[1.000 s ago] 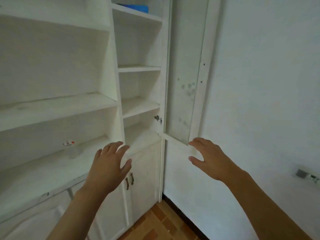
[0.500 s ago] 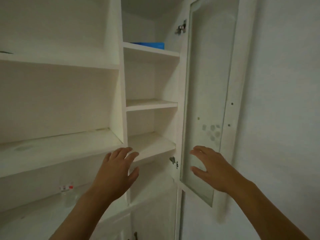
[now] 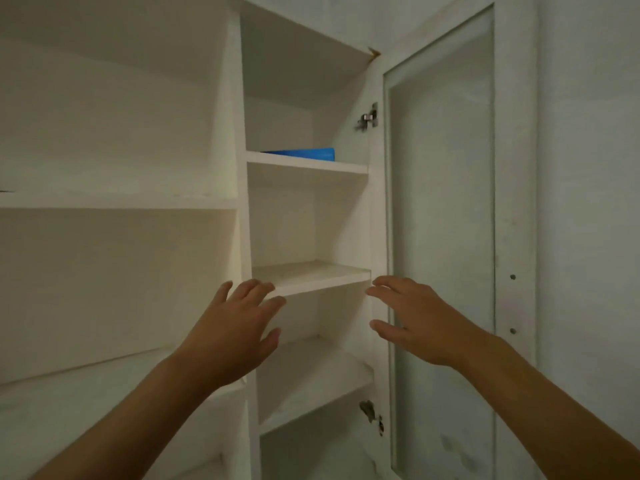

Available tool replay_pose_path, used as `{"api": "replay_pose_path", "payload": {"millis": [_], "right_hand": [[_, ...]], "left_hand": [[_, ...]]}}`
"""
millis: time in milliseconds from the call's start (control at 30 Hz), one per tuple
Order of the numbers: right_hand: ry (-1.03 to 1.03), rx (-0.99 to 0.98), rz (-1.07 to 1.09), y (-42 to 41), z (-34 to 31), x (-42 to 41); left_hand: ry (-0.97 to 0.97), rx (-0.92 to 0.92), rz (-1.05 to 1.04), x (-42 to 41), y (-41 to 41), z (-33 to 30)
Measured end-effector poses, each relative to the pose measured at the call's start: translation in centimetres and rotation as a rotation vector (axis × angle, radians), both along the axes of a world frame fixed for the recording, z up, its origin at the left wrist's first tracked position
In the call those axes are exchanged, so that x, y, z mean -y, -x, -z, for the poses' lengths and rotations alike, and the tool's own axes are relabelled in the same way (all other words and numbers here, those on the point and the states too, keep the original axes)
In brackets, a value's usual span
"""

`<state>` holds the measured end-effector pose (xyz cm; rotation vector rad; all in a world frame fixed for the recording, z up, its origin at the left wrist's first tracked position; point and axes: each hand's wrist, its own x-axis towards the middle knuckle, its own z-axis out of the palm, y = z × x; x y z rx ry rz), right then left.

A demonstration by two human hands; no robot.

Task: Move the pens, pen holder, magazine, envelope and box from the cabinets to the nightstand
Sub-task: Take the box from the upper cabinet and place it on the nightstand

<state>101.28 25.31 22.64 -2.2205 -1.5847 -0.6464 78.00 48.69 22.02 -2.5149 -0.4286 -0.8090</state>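
One flat blue object (image 3: 304, 154) on upper shelf. One white wooden cabinet (image 3: 239, 209). One glass-panelled white door (image 3: 441, 202), swung open. Two metal hinges (image 3: 367, 117). Two bare hands: left hand (image 3: 232, 337), right hand (image 3: 412, 323).

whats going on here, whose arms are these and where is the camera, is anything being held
There is no machine here. A person wears a camera on the head, so you see their own two arms from above. The left hand and right hand are both raised with fingers spread, holding nothing. Ahead is a white cabinet with its glass door swung open to the right. On an upper shelf lies a flat blue thing, above both hands. What it is I cannot tell.
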Motion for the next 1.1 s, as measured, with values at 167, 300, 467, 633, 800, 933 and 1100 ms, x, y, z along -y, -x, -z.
{"api": "replay_pose_path", "payload": {"millis": [167,300,467,633,800,933,1100], "right_hand": [[-0.057,0.111,-0.002,-1.0,-5.8,-3.3],[-0.109,0.189,0.027,-1.6,-10.2,-6.3],[-0.143,0.262,0.024,-3.0,-14.2,-9.9],[-0.134,0.433,0.090,-5.1,-18.2,-12.5],[-0.136,0.534,0.130,-7.3,-21.8,-14.5],[-0.133,0.549,0.114,-9.5,-23.5,-16.1],[-0.185,0.603,0.094,-12.4,-25.4,-18.1]], "left_hand": [[-0.130,0.045,0.057,-4.0,-2.0,-6.1],[-0.221,0.075,0.065,-6.8,-3.1,-10.8],[-0.322,0.122,0.069,-9.5,-4.6,-14.7],[-0.383,0.166,0.086,-10.8,-6.7,-17.0],[-0.424,0.187,0.081,-11.7,-9.3,-18.7],[-0.467,0.183,0.050,-12.9,-11.0,-20.0],[-0.524,0.197,0.001,-14.7,-12.5,-21.4]]}}
